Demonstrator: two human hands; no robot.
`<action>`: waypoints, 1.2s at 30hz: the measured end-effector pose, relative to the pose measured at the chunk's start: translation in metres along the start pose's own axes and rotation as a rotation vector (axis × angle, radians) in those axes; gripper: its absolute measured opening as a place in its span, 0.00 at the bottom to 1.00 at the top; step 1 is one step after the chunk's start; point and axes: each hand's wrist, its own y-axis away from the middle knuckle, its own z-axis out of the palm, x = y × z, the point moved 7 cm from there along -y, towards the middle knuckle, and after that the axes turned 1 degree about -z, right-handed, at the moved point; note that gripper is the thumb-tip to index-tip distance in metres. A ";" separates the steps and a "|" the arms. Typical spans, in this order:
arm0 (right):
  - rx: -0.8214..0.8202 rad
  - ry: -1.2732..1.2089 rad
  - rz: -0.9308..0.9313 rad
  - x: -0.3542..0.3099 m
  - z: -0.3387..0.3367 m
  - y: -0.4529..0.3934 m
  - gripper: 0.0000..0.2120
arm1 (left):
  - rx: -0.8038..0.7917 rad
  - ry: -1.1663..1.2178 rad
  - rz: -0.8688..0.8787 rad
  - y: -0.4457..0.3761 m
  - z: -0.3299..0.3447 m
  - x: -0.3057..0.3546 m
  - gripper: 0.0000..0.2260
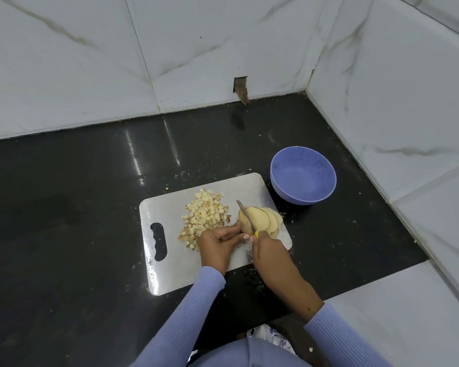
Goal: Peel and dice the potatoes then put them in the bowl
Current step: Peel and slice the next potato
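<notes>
Lying on the right half of the white cutting board [170,271], the potato [245,221] is pale yellow and partly sliced: the uncut end, a rounded lump with a smooth tan-yellow face, sits to the left, and a fan of thin oval slices [269,219] leans away from it toward the board's right edge, overlapping one another. The slices look moist and creamy, with slightly darker rims.

The left hand [217,243] has its fingers curled against the uncut end of the potato, steadying it from the near side. The right hand [269,251] is closed around the yellow handle of a knife [245,215], only a sliver of handle showing above the fist; the narrow grey blade angles up and to the left, resting in the cut between the uncut end and the first slice.

To the left of the potato, a heap of diced pieces [204,218] covers the middle of the board, small cream cubes, several browned at the edges. A blue bowl [278,186] stands on the black counter [77,181] just beyond the board's far right corner. Small crumbs dot the counter around the board. Both arms wear ribbed pale blue sleeves [196,308].
</notes>
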 end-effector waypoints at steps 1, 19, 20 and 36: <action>0.006 0.006 0.009 0.002 0.002 0.002 0.15 | -0.009 0.016 -0.004 0.001 0.000 0.000 0.14; -0.027 -0.002 0.027 0.005 0.008 -0.007 0.14 | 0.055 0.187 -0.203 0.007 0.008 0.001 0.09; -0.029 0.005 0.032 0.005 0.010 -0.005 0.14 | 0.075 0.213 -0.228 0.008 0.008 0.000 0.11; -0.048 -0.015 0.091 0.007 0.018 -0.002 0.12 | 0.168 0.260 -0.318 0.014 0.014 0.004 0.11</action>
